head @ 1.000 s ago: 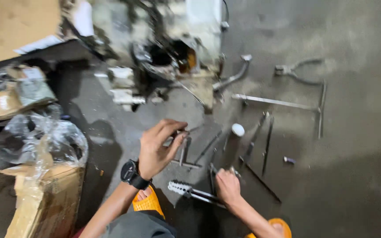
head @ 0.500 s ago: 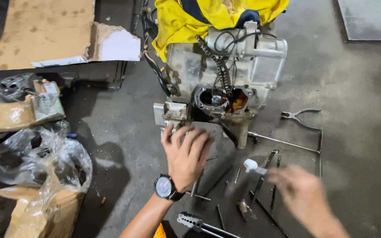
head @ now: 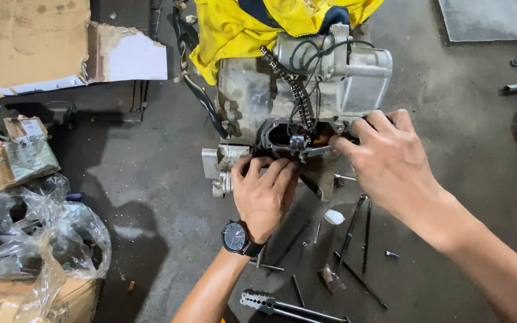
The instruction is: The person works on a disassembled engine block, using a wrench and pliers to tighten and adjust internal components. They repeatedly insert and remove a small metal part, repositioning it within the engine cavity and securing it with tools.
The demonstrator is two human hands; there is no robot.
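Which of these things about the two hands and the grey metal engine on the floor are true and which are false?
1. Both hands touch the grey metal engine. True: the left hand and right hand rest at its open front.
2. The black round wristwatch is on the right wrist. False: it is on the left wrist.
3. A yellow cloth lies over the engine's far end. True.
4. The floor below the hands is bare. False: thin metal rods and a small white cap lie there.
5. A dark metal chain runs down into the engine's opening. True.
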